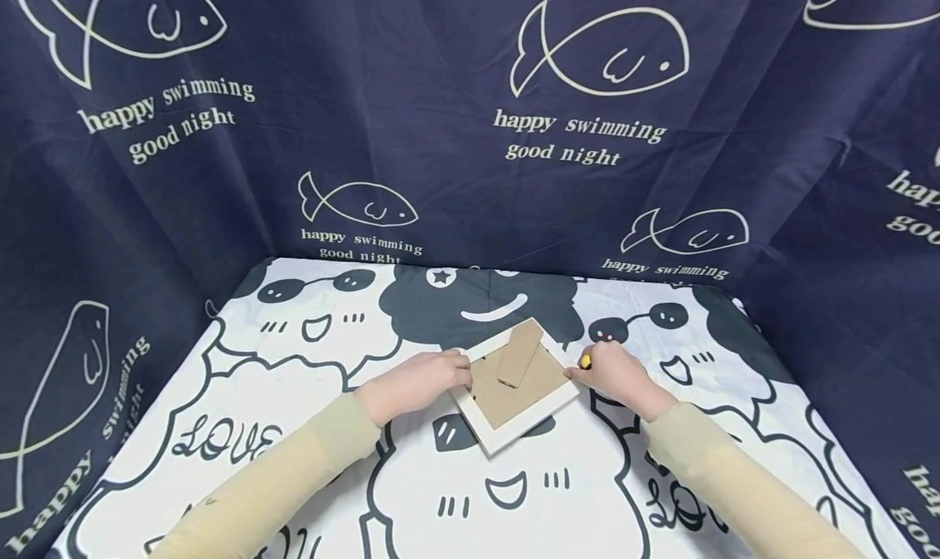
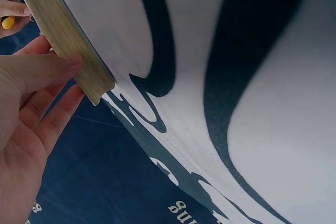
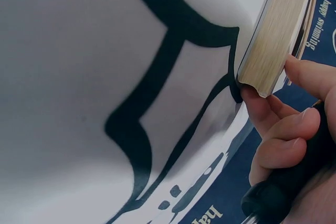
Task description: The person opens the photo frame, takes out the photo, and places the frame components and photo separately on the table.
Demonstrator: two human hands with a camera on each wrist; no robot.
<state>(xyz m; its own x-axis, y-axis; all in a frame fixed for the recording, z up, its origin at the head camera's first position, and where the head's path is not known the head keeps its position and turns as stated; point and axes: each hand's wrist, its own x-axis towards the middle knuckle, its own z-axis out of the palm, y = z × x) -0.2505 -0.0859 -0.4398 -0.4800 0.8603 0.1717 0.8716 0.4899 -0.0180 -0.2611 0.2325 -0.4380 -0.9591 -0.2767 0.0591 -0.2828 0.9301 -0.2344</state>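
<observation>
A picture frame [image 1: 534, 386], face down with its brown cardboard back and stand flap [image 1: 520, 353] showing, lies turned cornerwise close over the printed cloth. My left hand [image 1: 432, 374] pinches its left corner, the thumb along the wood-coloured side edge [image 2: 68, 38] in the left wrist view. At the right corner, my right hand [image 1: 618, 373] holds the frame between thumb and fingertips. Tucked in the curled fingers of that same hand is a screwdriver with a black handle [image 3: 270, 198] and a yellow end [image 1: 586, 361]. Its metal shaft is mostly out of view.
The white cloth [image 1: 323, 453] with black sheep drawings covers the table under the frame. Dark blue curtains [image 1: 441, 102] printed with fish and lettering close off the back and both sides.
</observation>
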